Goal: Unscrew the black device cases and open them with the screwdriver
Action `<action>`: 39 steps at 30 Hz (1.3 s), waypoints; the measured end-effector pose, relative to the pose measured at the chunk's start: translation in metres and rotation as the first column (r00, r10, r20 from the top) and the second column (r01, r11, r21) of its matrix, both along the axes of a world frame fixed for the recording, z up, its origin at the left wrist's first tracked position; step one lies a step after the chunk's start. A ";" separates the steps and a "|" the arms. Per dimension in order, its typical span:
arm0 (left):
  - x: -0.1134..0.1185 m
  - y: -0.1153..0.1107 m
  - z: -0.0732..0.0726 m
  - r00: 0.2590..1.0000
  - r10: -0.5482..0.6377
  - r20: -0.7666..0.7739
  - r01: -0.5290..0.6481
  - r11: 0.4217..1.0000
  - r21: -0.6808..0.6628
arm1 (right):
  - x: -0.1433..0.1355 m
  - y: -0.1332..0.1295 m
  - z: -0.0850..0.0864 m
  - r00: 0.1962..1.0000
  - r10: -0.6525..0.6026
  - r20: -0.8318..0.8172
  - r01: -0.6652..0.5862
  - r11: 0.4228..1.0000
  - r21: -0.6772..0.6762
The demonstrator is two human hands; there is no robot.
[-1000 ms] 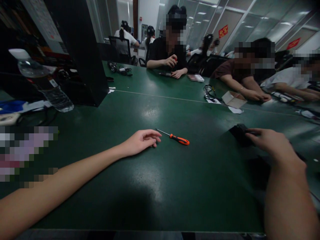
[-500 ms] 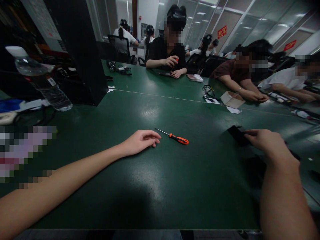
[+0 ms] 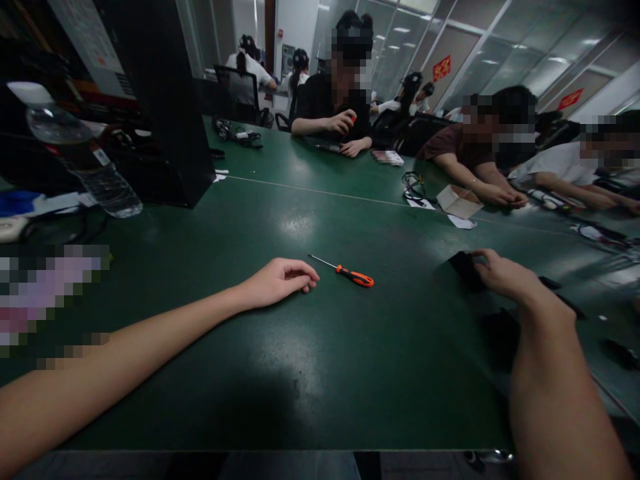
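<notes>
My left hand point(image 3: 283, 283) rests on the green table point(image 3: 320, 373), its fingers loosely curved with nothing in them. Just right of its fingertips lies a screwdriver point(image 3: 355, 275) with an orange and black handle, its thin shaft pointing up and left. Over on the right, my right hand point(image 3: 503, 273) has its fingers on a dark flat object point(image 3: 467, 269), gripping it by its right side. Under the right wrist are more dark shapes, too dim to make out.
A water bottle point(image 3: 83, 153) stands tilted in view beside a black upright panel point(image 3: 160, 100) at the left. Across the table are several people, cables point(image 3: 414, 187) and a small open box point(image 3: 459, 201). A dark object lies at the far right.
My right hand has shifted slightly left and up, still at the dark object. The whole view has moved a little; my left hand and the screwdriver keep their places on the table.
</notes>
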State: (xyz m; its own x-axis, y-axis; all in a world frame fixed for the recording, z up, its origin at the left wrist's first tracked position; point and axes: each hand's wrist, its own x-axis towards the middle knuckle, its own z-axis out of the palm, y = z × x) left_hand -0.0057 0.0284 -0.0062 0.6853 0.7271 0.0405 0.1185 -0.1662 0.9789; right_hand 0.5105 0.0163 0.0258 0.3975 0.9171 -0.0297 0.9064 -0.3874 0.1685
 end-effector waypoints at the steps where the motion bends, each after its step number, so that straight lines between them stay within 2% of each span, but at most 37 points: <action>1: 0.000 0.000 -0.001 1.000 -0.002 0.003 0.002 1.000 0.001 | -0.001 -0.001 -0.001 1.000 -0.007 -0.003 0.007 1.000 -0.013; 12: 0.000 -0.001 -0.002 1.000 -0.012 0.026 0.013 1.000 -0.006 | -0.023 -0.005 -0.002 0.997 -0.070 0.027 0.072 0.994 -0.083; 17: 0.000 0.000 -0.004 1.000 -0.017 0.012 0.017 1.000 0.003 | -0.030 -0.005 -0.003 0.996 -0.089 0.033 0.091 0.993 -0.069; 20: 0.000 0.000 -0.005 1.000 -0.020 0.014 0.020 1.000 0.008 | -0.030 -0.012 -0.002 0.997 -0.077 0.018 0.077 0.997 -0.009; 24: 0.000 0.000 -0.004 1.000 -0.006 0.009 0.006 1.000 0.011 | -0.020 -0.024 0.004 0.993 -0.118 0.000 0.116 0.979 0.170; 28: 0.000 -0.001 -0.003 1.000 -0.009 0.000 0.009 1.000 0.006 | -0.012 -0.022 0.002 0.992 -0.126 -0.005 0.123 0.954 0.272; 34: -0.001 0.000 -0.003 1.000 -0.015 -0.009 0.015 1.000 0.018 | -0.014 -0.005 -0.026 0.989 -0.090 -0.116 0.105 0.986 0.129; 36: -0.001 0.000 -0.003 1.000 -0.021 -0.014 0.021 0.999 0.026 | -0.015 -0.004 -0.029 0.986 -0.085 -0.140 0.098 0.991 0.088; 39: 0.000 -0.001 -0.002 1.000 -0.015 -0.014 0.015 1.000 0.019 | -0.015 -0.006 -0.025 0.984 -0.056 -0.169 0.066 0.996 0.055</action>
State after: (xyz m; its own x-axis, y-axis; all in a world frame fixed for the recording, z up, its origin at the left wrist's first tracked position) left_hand -0.0059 0.0277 -0.0081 0.6967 0.7160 0.0442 0.1297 -0.1863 0.9739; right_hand 0.4952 0.0103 0.0009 0.4470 0.8934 -0.0455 0.8941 -0.4478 -0.0088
